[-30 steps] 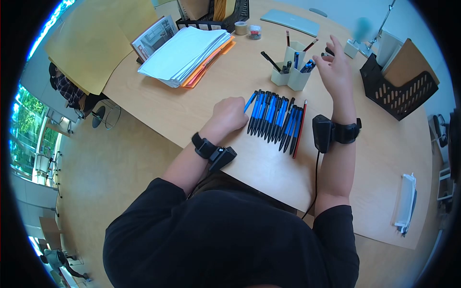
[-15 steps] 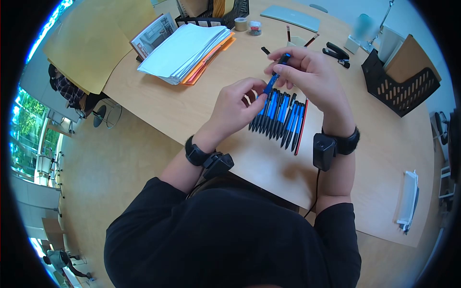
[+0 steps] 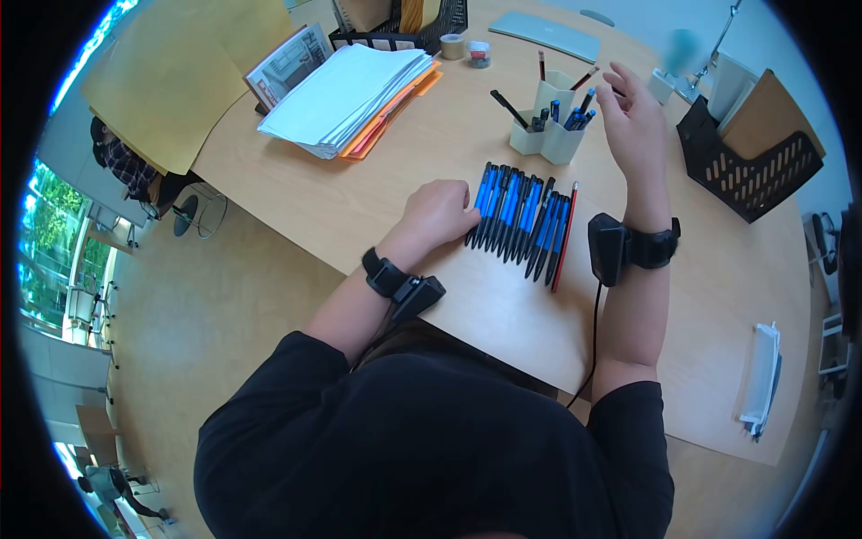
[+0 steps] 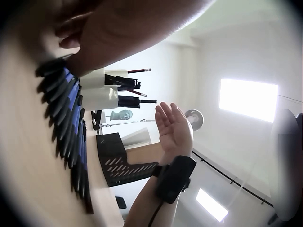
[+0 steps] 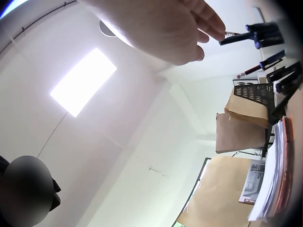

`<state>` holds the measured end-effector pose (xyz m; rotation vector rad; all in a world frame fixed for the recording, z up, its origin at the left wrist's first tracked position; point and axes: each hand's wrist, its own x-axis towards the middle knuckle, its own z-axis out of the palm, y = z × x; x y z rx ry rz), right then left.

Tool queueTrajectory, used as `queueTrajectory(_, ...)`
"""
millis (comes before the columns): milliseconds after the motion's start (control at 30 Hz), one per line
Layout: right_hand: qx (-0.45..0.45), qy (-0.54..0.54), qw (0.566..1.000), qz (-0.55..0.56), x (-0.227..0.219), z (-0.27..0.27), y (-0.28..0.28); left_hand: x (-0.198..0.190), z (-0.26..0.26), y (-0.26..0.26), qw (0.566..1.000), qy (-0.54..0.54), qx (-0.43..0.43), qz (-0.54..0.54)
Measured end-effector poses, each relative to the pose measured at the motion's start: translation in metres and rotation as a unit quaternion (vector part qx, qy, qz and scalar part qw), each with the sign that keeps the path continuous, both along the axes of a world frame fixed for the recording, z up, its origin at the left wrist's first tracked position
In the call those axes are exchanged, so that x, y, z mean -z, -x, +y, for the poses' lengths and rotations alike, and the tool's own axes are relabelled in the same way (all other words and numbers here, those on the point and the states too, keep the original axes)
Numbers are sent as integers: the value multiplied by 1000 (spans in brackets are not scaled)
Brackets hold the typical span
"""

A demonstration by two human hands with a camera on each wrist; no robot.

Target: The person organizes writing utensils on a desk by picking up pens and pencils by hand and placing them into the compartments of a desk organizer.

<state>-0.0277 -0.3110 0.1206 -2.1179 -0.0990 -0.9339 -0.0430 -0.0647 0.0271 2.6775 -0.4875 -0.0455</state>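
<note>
Head view: slim blue-and-black pens lie side by side in a slanting row on the pale wood-grain worktop, their dark points towards the person. A thin red-and-black pencil closes the row at its four o'clock edge. Lying nearly parallel, the pens seem set so that each is plain to see and none rolls far.

At the row's nine o'clock side, the left hand touches the outermost pen. Its fingers are bent inward; whether they pinch the pen or merely press it, I cannot tell. The contact probably steadies that edge.

The right hand is raised at two o'clock from the row, just beside a cream holder of joined, smooth, angular cups. Its fingers are loosely extended, slightly apart, with nothing visible in them. More pens and pencils stand in the cups, leaning outward, which likely makes their ends easy to reach.

Around ten o'clock, loose white sheets fan softly over orange folders. Towards two o'clock, a rigid black slotted file rack props up flat brown card. A silver laptop, smooth and closed, lies at twelve o'clock.
</note>
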Motion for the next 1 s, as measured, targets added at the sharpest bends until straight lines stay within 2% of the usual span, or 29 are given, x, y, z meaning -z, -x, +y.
queueTrajectory(167, 2, -12, 999, -31, -11, 2, 12, -15, -3, -6, 985, -149, 5, 82)
queueTrajectory(300, -35, -13, 999, -14, -18, 2, 21, -9, 8, -15, 991, -120, -4, 59)
queueTrajectory(333, -33, -13, 999, -15, -19, 2, 22, -12, 11, -11, 1000, -2, 3, 14)
queueTrajectory(367, -84, -26, 996, 14, -19, 3, 22, -15, 12, -7, 993, 117, 10, -31)
queueTrajectory(400, -135, -38, 989, 44, -18, 6, 23, -18, 10, -2, 993, 115, 11, -30)
queueTrajectory(433, -136, -40, 989, 46, -19, 12, 26, -25, 7, 4, 978, 201, 28, -52)
queueTrajectory(467, -199, -72, 973, 88, -21, 20, 31, -32, 5, 9, 954, 286, 45, -73)
queueTrajectory(533, -314, -123, 930, 144, -26, 34, 42, -44, -1, 20, 945, 311, 71, -78)
queueTrajectory(567, -314, -123, 930, 145, -26, 36, 42, -47, -4, 23, 933, 337, 99, -82)
queueTrajectory(633, -401, -106, 894, 168, -28, 36, 42, -49, -9, 25, 926, 350, 111, -89)
queueTrajectory(667, -404, -94, 895, 165, -29, 35, 44, -49, -11, 25, 919, 362, 123, -97)
queueTrajectory(700, -404, -92, 895, 164, -31, 33, 47, -48, -14, 25, 918, 363, 123, -98)
queueTrajectory(767, -321, -118, 937, 72, -37, 29, 52, -44, -16, 23, 929, 343, 52, -128)
queueTrajectory(800, -273, -109, 955, 27, -38, 21, 51, -36, -14, 18, 929, 344, 51, -129)
queueTrajectory(833, -275, -108, 955, 27, -37, 16, 49, -22, -11, 9, 954, 272, 55, -116)
queueTrajectory(867, -206, -121, 970, -55, -36, 12, 46, -11, -8, 2, 973, 199, 60, -102)
queueTrajectory(900, -133, -133, 973, -137, -35, 7, 42, -1, -6, -1, 973, 200, 59, -103)
queueTrajectory(967, -99, -132, 978, -129, -30, -7, 31, 10, -5, -4, 994, 99, 42, -29)
queueTrajectory(1000, -66, -132, 982, -120, -26, -13, 25, 10, -6, -5, 994, 98, 45, -30)
